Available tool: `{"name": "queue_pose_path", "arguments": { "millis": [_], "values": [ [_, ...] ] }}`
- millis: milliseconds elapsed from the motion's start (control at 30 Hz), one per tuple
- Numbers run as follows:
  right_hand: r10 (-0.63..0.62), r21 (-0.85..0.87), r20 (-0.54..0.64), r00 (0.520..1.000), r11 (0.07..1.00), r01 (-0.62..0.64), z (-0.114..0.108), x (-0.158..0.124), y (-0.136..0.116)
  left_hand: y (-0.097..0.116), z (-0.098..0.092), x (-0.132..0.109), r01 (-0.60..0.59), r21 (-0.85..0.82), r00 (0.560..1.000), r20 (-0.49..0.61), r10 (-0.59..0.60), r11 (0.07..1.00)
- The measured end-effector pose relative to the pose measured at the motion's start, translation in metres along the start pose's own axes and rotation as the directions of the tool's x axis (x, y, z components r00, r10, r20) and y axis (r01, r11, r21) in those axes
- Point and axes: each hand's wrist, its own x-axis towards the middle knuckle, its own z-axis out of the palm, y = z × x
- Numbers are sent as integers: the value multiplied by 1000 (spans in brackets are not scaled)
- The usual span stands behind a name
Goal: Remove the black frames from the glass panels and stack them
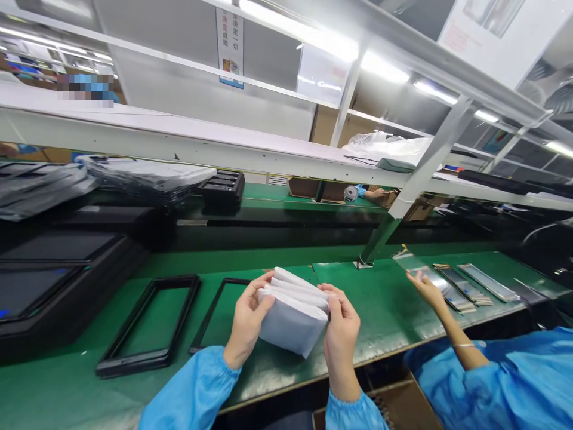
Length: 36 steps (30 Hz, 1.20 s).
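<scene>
Between my two hands, above the green bench, is a bundle of several flat white sleeves that look like thin foam or paper pouches. My left hand grips the bundle's left side, with the thumb on its near face. On the right edge, my right hand pinches the same bundle, its fingers partly behind it. What the sleeves contain, if anything, is hidden. A thin black rectangular frame lies just behind my left hand, and a thicker stack of black frames rests farther left.
Black trays with dark panels are piled at the left, with plastic-wrapped stacks behind. A co-worker's hand at the right holds a clear panel near several flat panels. A post and an overhead shelf stand beyond.
</scene>
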Motion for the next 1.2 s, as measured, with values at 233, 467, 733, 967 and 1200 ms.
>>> {"name": "queue_pose_path", "arguments": {
  "millis": [233,467,733,967,1200],
  "values": [
    [23,16,-11,1000,1000,-23,12,0,-14,16,11,5,26,-31,999,-44,-28,999],
    [-16,28,7,1000,999,15,19,3,-42,44,20,21,-37,-11,998,-44,36,999],
    [-39,-4,105,994,999,40,15,0,-33,33,16,25,67,-20,990,-126,-69,998],
    [-64,-106,136,989,991,79,22,-7,-39,41,12,29,35,-21,996,-77,-37,999],
    [-60,-57,263,963,995,77,7,3,-40,51,24,43,-62,90,994,-81,70,994]
  ]
}}
